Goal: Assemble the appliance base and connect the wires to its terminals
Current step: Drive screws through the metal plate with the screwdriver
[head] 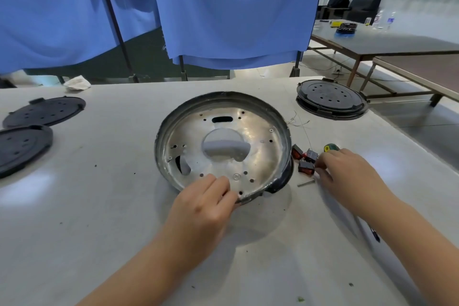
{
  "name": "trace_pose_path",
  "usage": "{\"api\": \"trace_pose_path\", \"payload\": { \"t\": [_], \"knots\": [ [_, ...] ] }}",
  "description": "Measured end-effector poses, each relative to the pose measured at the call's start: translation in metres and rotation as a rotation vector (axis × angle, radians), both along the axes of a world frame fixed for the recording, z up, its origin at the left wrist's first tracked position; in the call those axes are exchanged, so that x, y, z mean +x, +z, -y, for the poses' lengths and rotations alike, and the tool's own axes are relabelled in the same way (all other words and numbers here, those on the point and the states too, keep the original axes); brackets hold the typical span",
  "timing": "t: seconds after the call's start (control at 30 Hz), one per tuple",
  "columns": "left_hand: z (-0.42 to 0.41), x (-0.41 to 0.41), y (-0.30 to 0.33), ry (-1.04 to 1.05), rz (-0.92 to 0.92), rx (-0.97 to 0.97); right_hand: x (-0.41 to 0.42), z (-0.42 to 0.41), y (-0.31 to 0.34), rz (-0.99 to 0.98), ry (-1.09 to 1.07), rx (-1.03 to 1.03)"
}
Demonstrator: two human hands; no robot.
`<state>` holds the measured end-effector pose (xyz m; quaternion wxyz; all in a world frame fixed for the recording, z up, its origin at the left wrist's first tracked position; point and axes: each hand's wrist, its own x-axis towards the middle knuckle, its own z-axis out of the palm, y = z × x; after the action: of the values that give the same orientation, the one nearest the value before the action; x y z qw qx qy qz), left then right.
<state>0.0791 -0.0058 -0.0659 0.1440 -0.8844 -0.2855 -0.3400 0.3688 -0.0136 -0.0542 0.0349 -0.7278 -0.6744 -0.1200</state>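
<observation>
A round metal appliance base (258,154) with a dark rim lies tilted on the table, its shiny inside facing up, pierced by holes and a large middle opening. My left hand (206,201) grips its near rim, fingers curled over the edge. Right of the base lie three small black rocker switches (306,159) with red faces. My right hand (347,174) reaches among them, its fingertips touching the switches; whether it pinches one is unclear. A green and yellow screwdriver handle (331,148) peeks out behind that hand. Thin wires (296,122) lie beyond the base.
Two black perforated discs (44,110) (22,146) lie at the left. A stack of black base covers (331,99) sits at the far right corner. A small grey pin (306,183) lies near my right hand. Blue curtains (223,7) hang behind the table.
</observation>
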Motion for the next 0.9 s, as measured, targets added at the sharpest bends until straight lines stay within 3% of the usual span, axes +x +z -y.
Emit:
{"api": "trace_pose_path", "payload": {
  "t": [0.13,0.4,0.6,0.73,0.9],
  "knots": [
    [-0.004,-0.005,-0.005,-0.028,0.000,0.067,-0.017,0.006,0.004,-0.438,0.012,0.046],
    [-0.007,-0.007,-0.004,-0.058,0.104,0.164,-0.046,0.005,0.006,-1.082,-0.012,-0.032],
    [-0.009,0.001,0.013,-0.091,0.398,0.066,-0.066,0.001,0.004,-1.672,-0.061,-0.064],
    [-0.013,0.003,0.038,-0.075,0.655,-0.073,-0.087,-0.009,0.017,-1.889,0.034,-0.049],
    [-0.019,-0.003,0.073,-0.057,1.044,-0.382,-0.123,-0.012,0.046,-2.092,0.268,0.033]
  ]
}}
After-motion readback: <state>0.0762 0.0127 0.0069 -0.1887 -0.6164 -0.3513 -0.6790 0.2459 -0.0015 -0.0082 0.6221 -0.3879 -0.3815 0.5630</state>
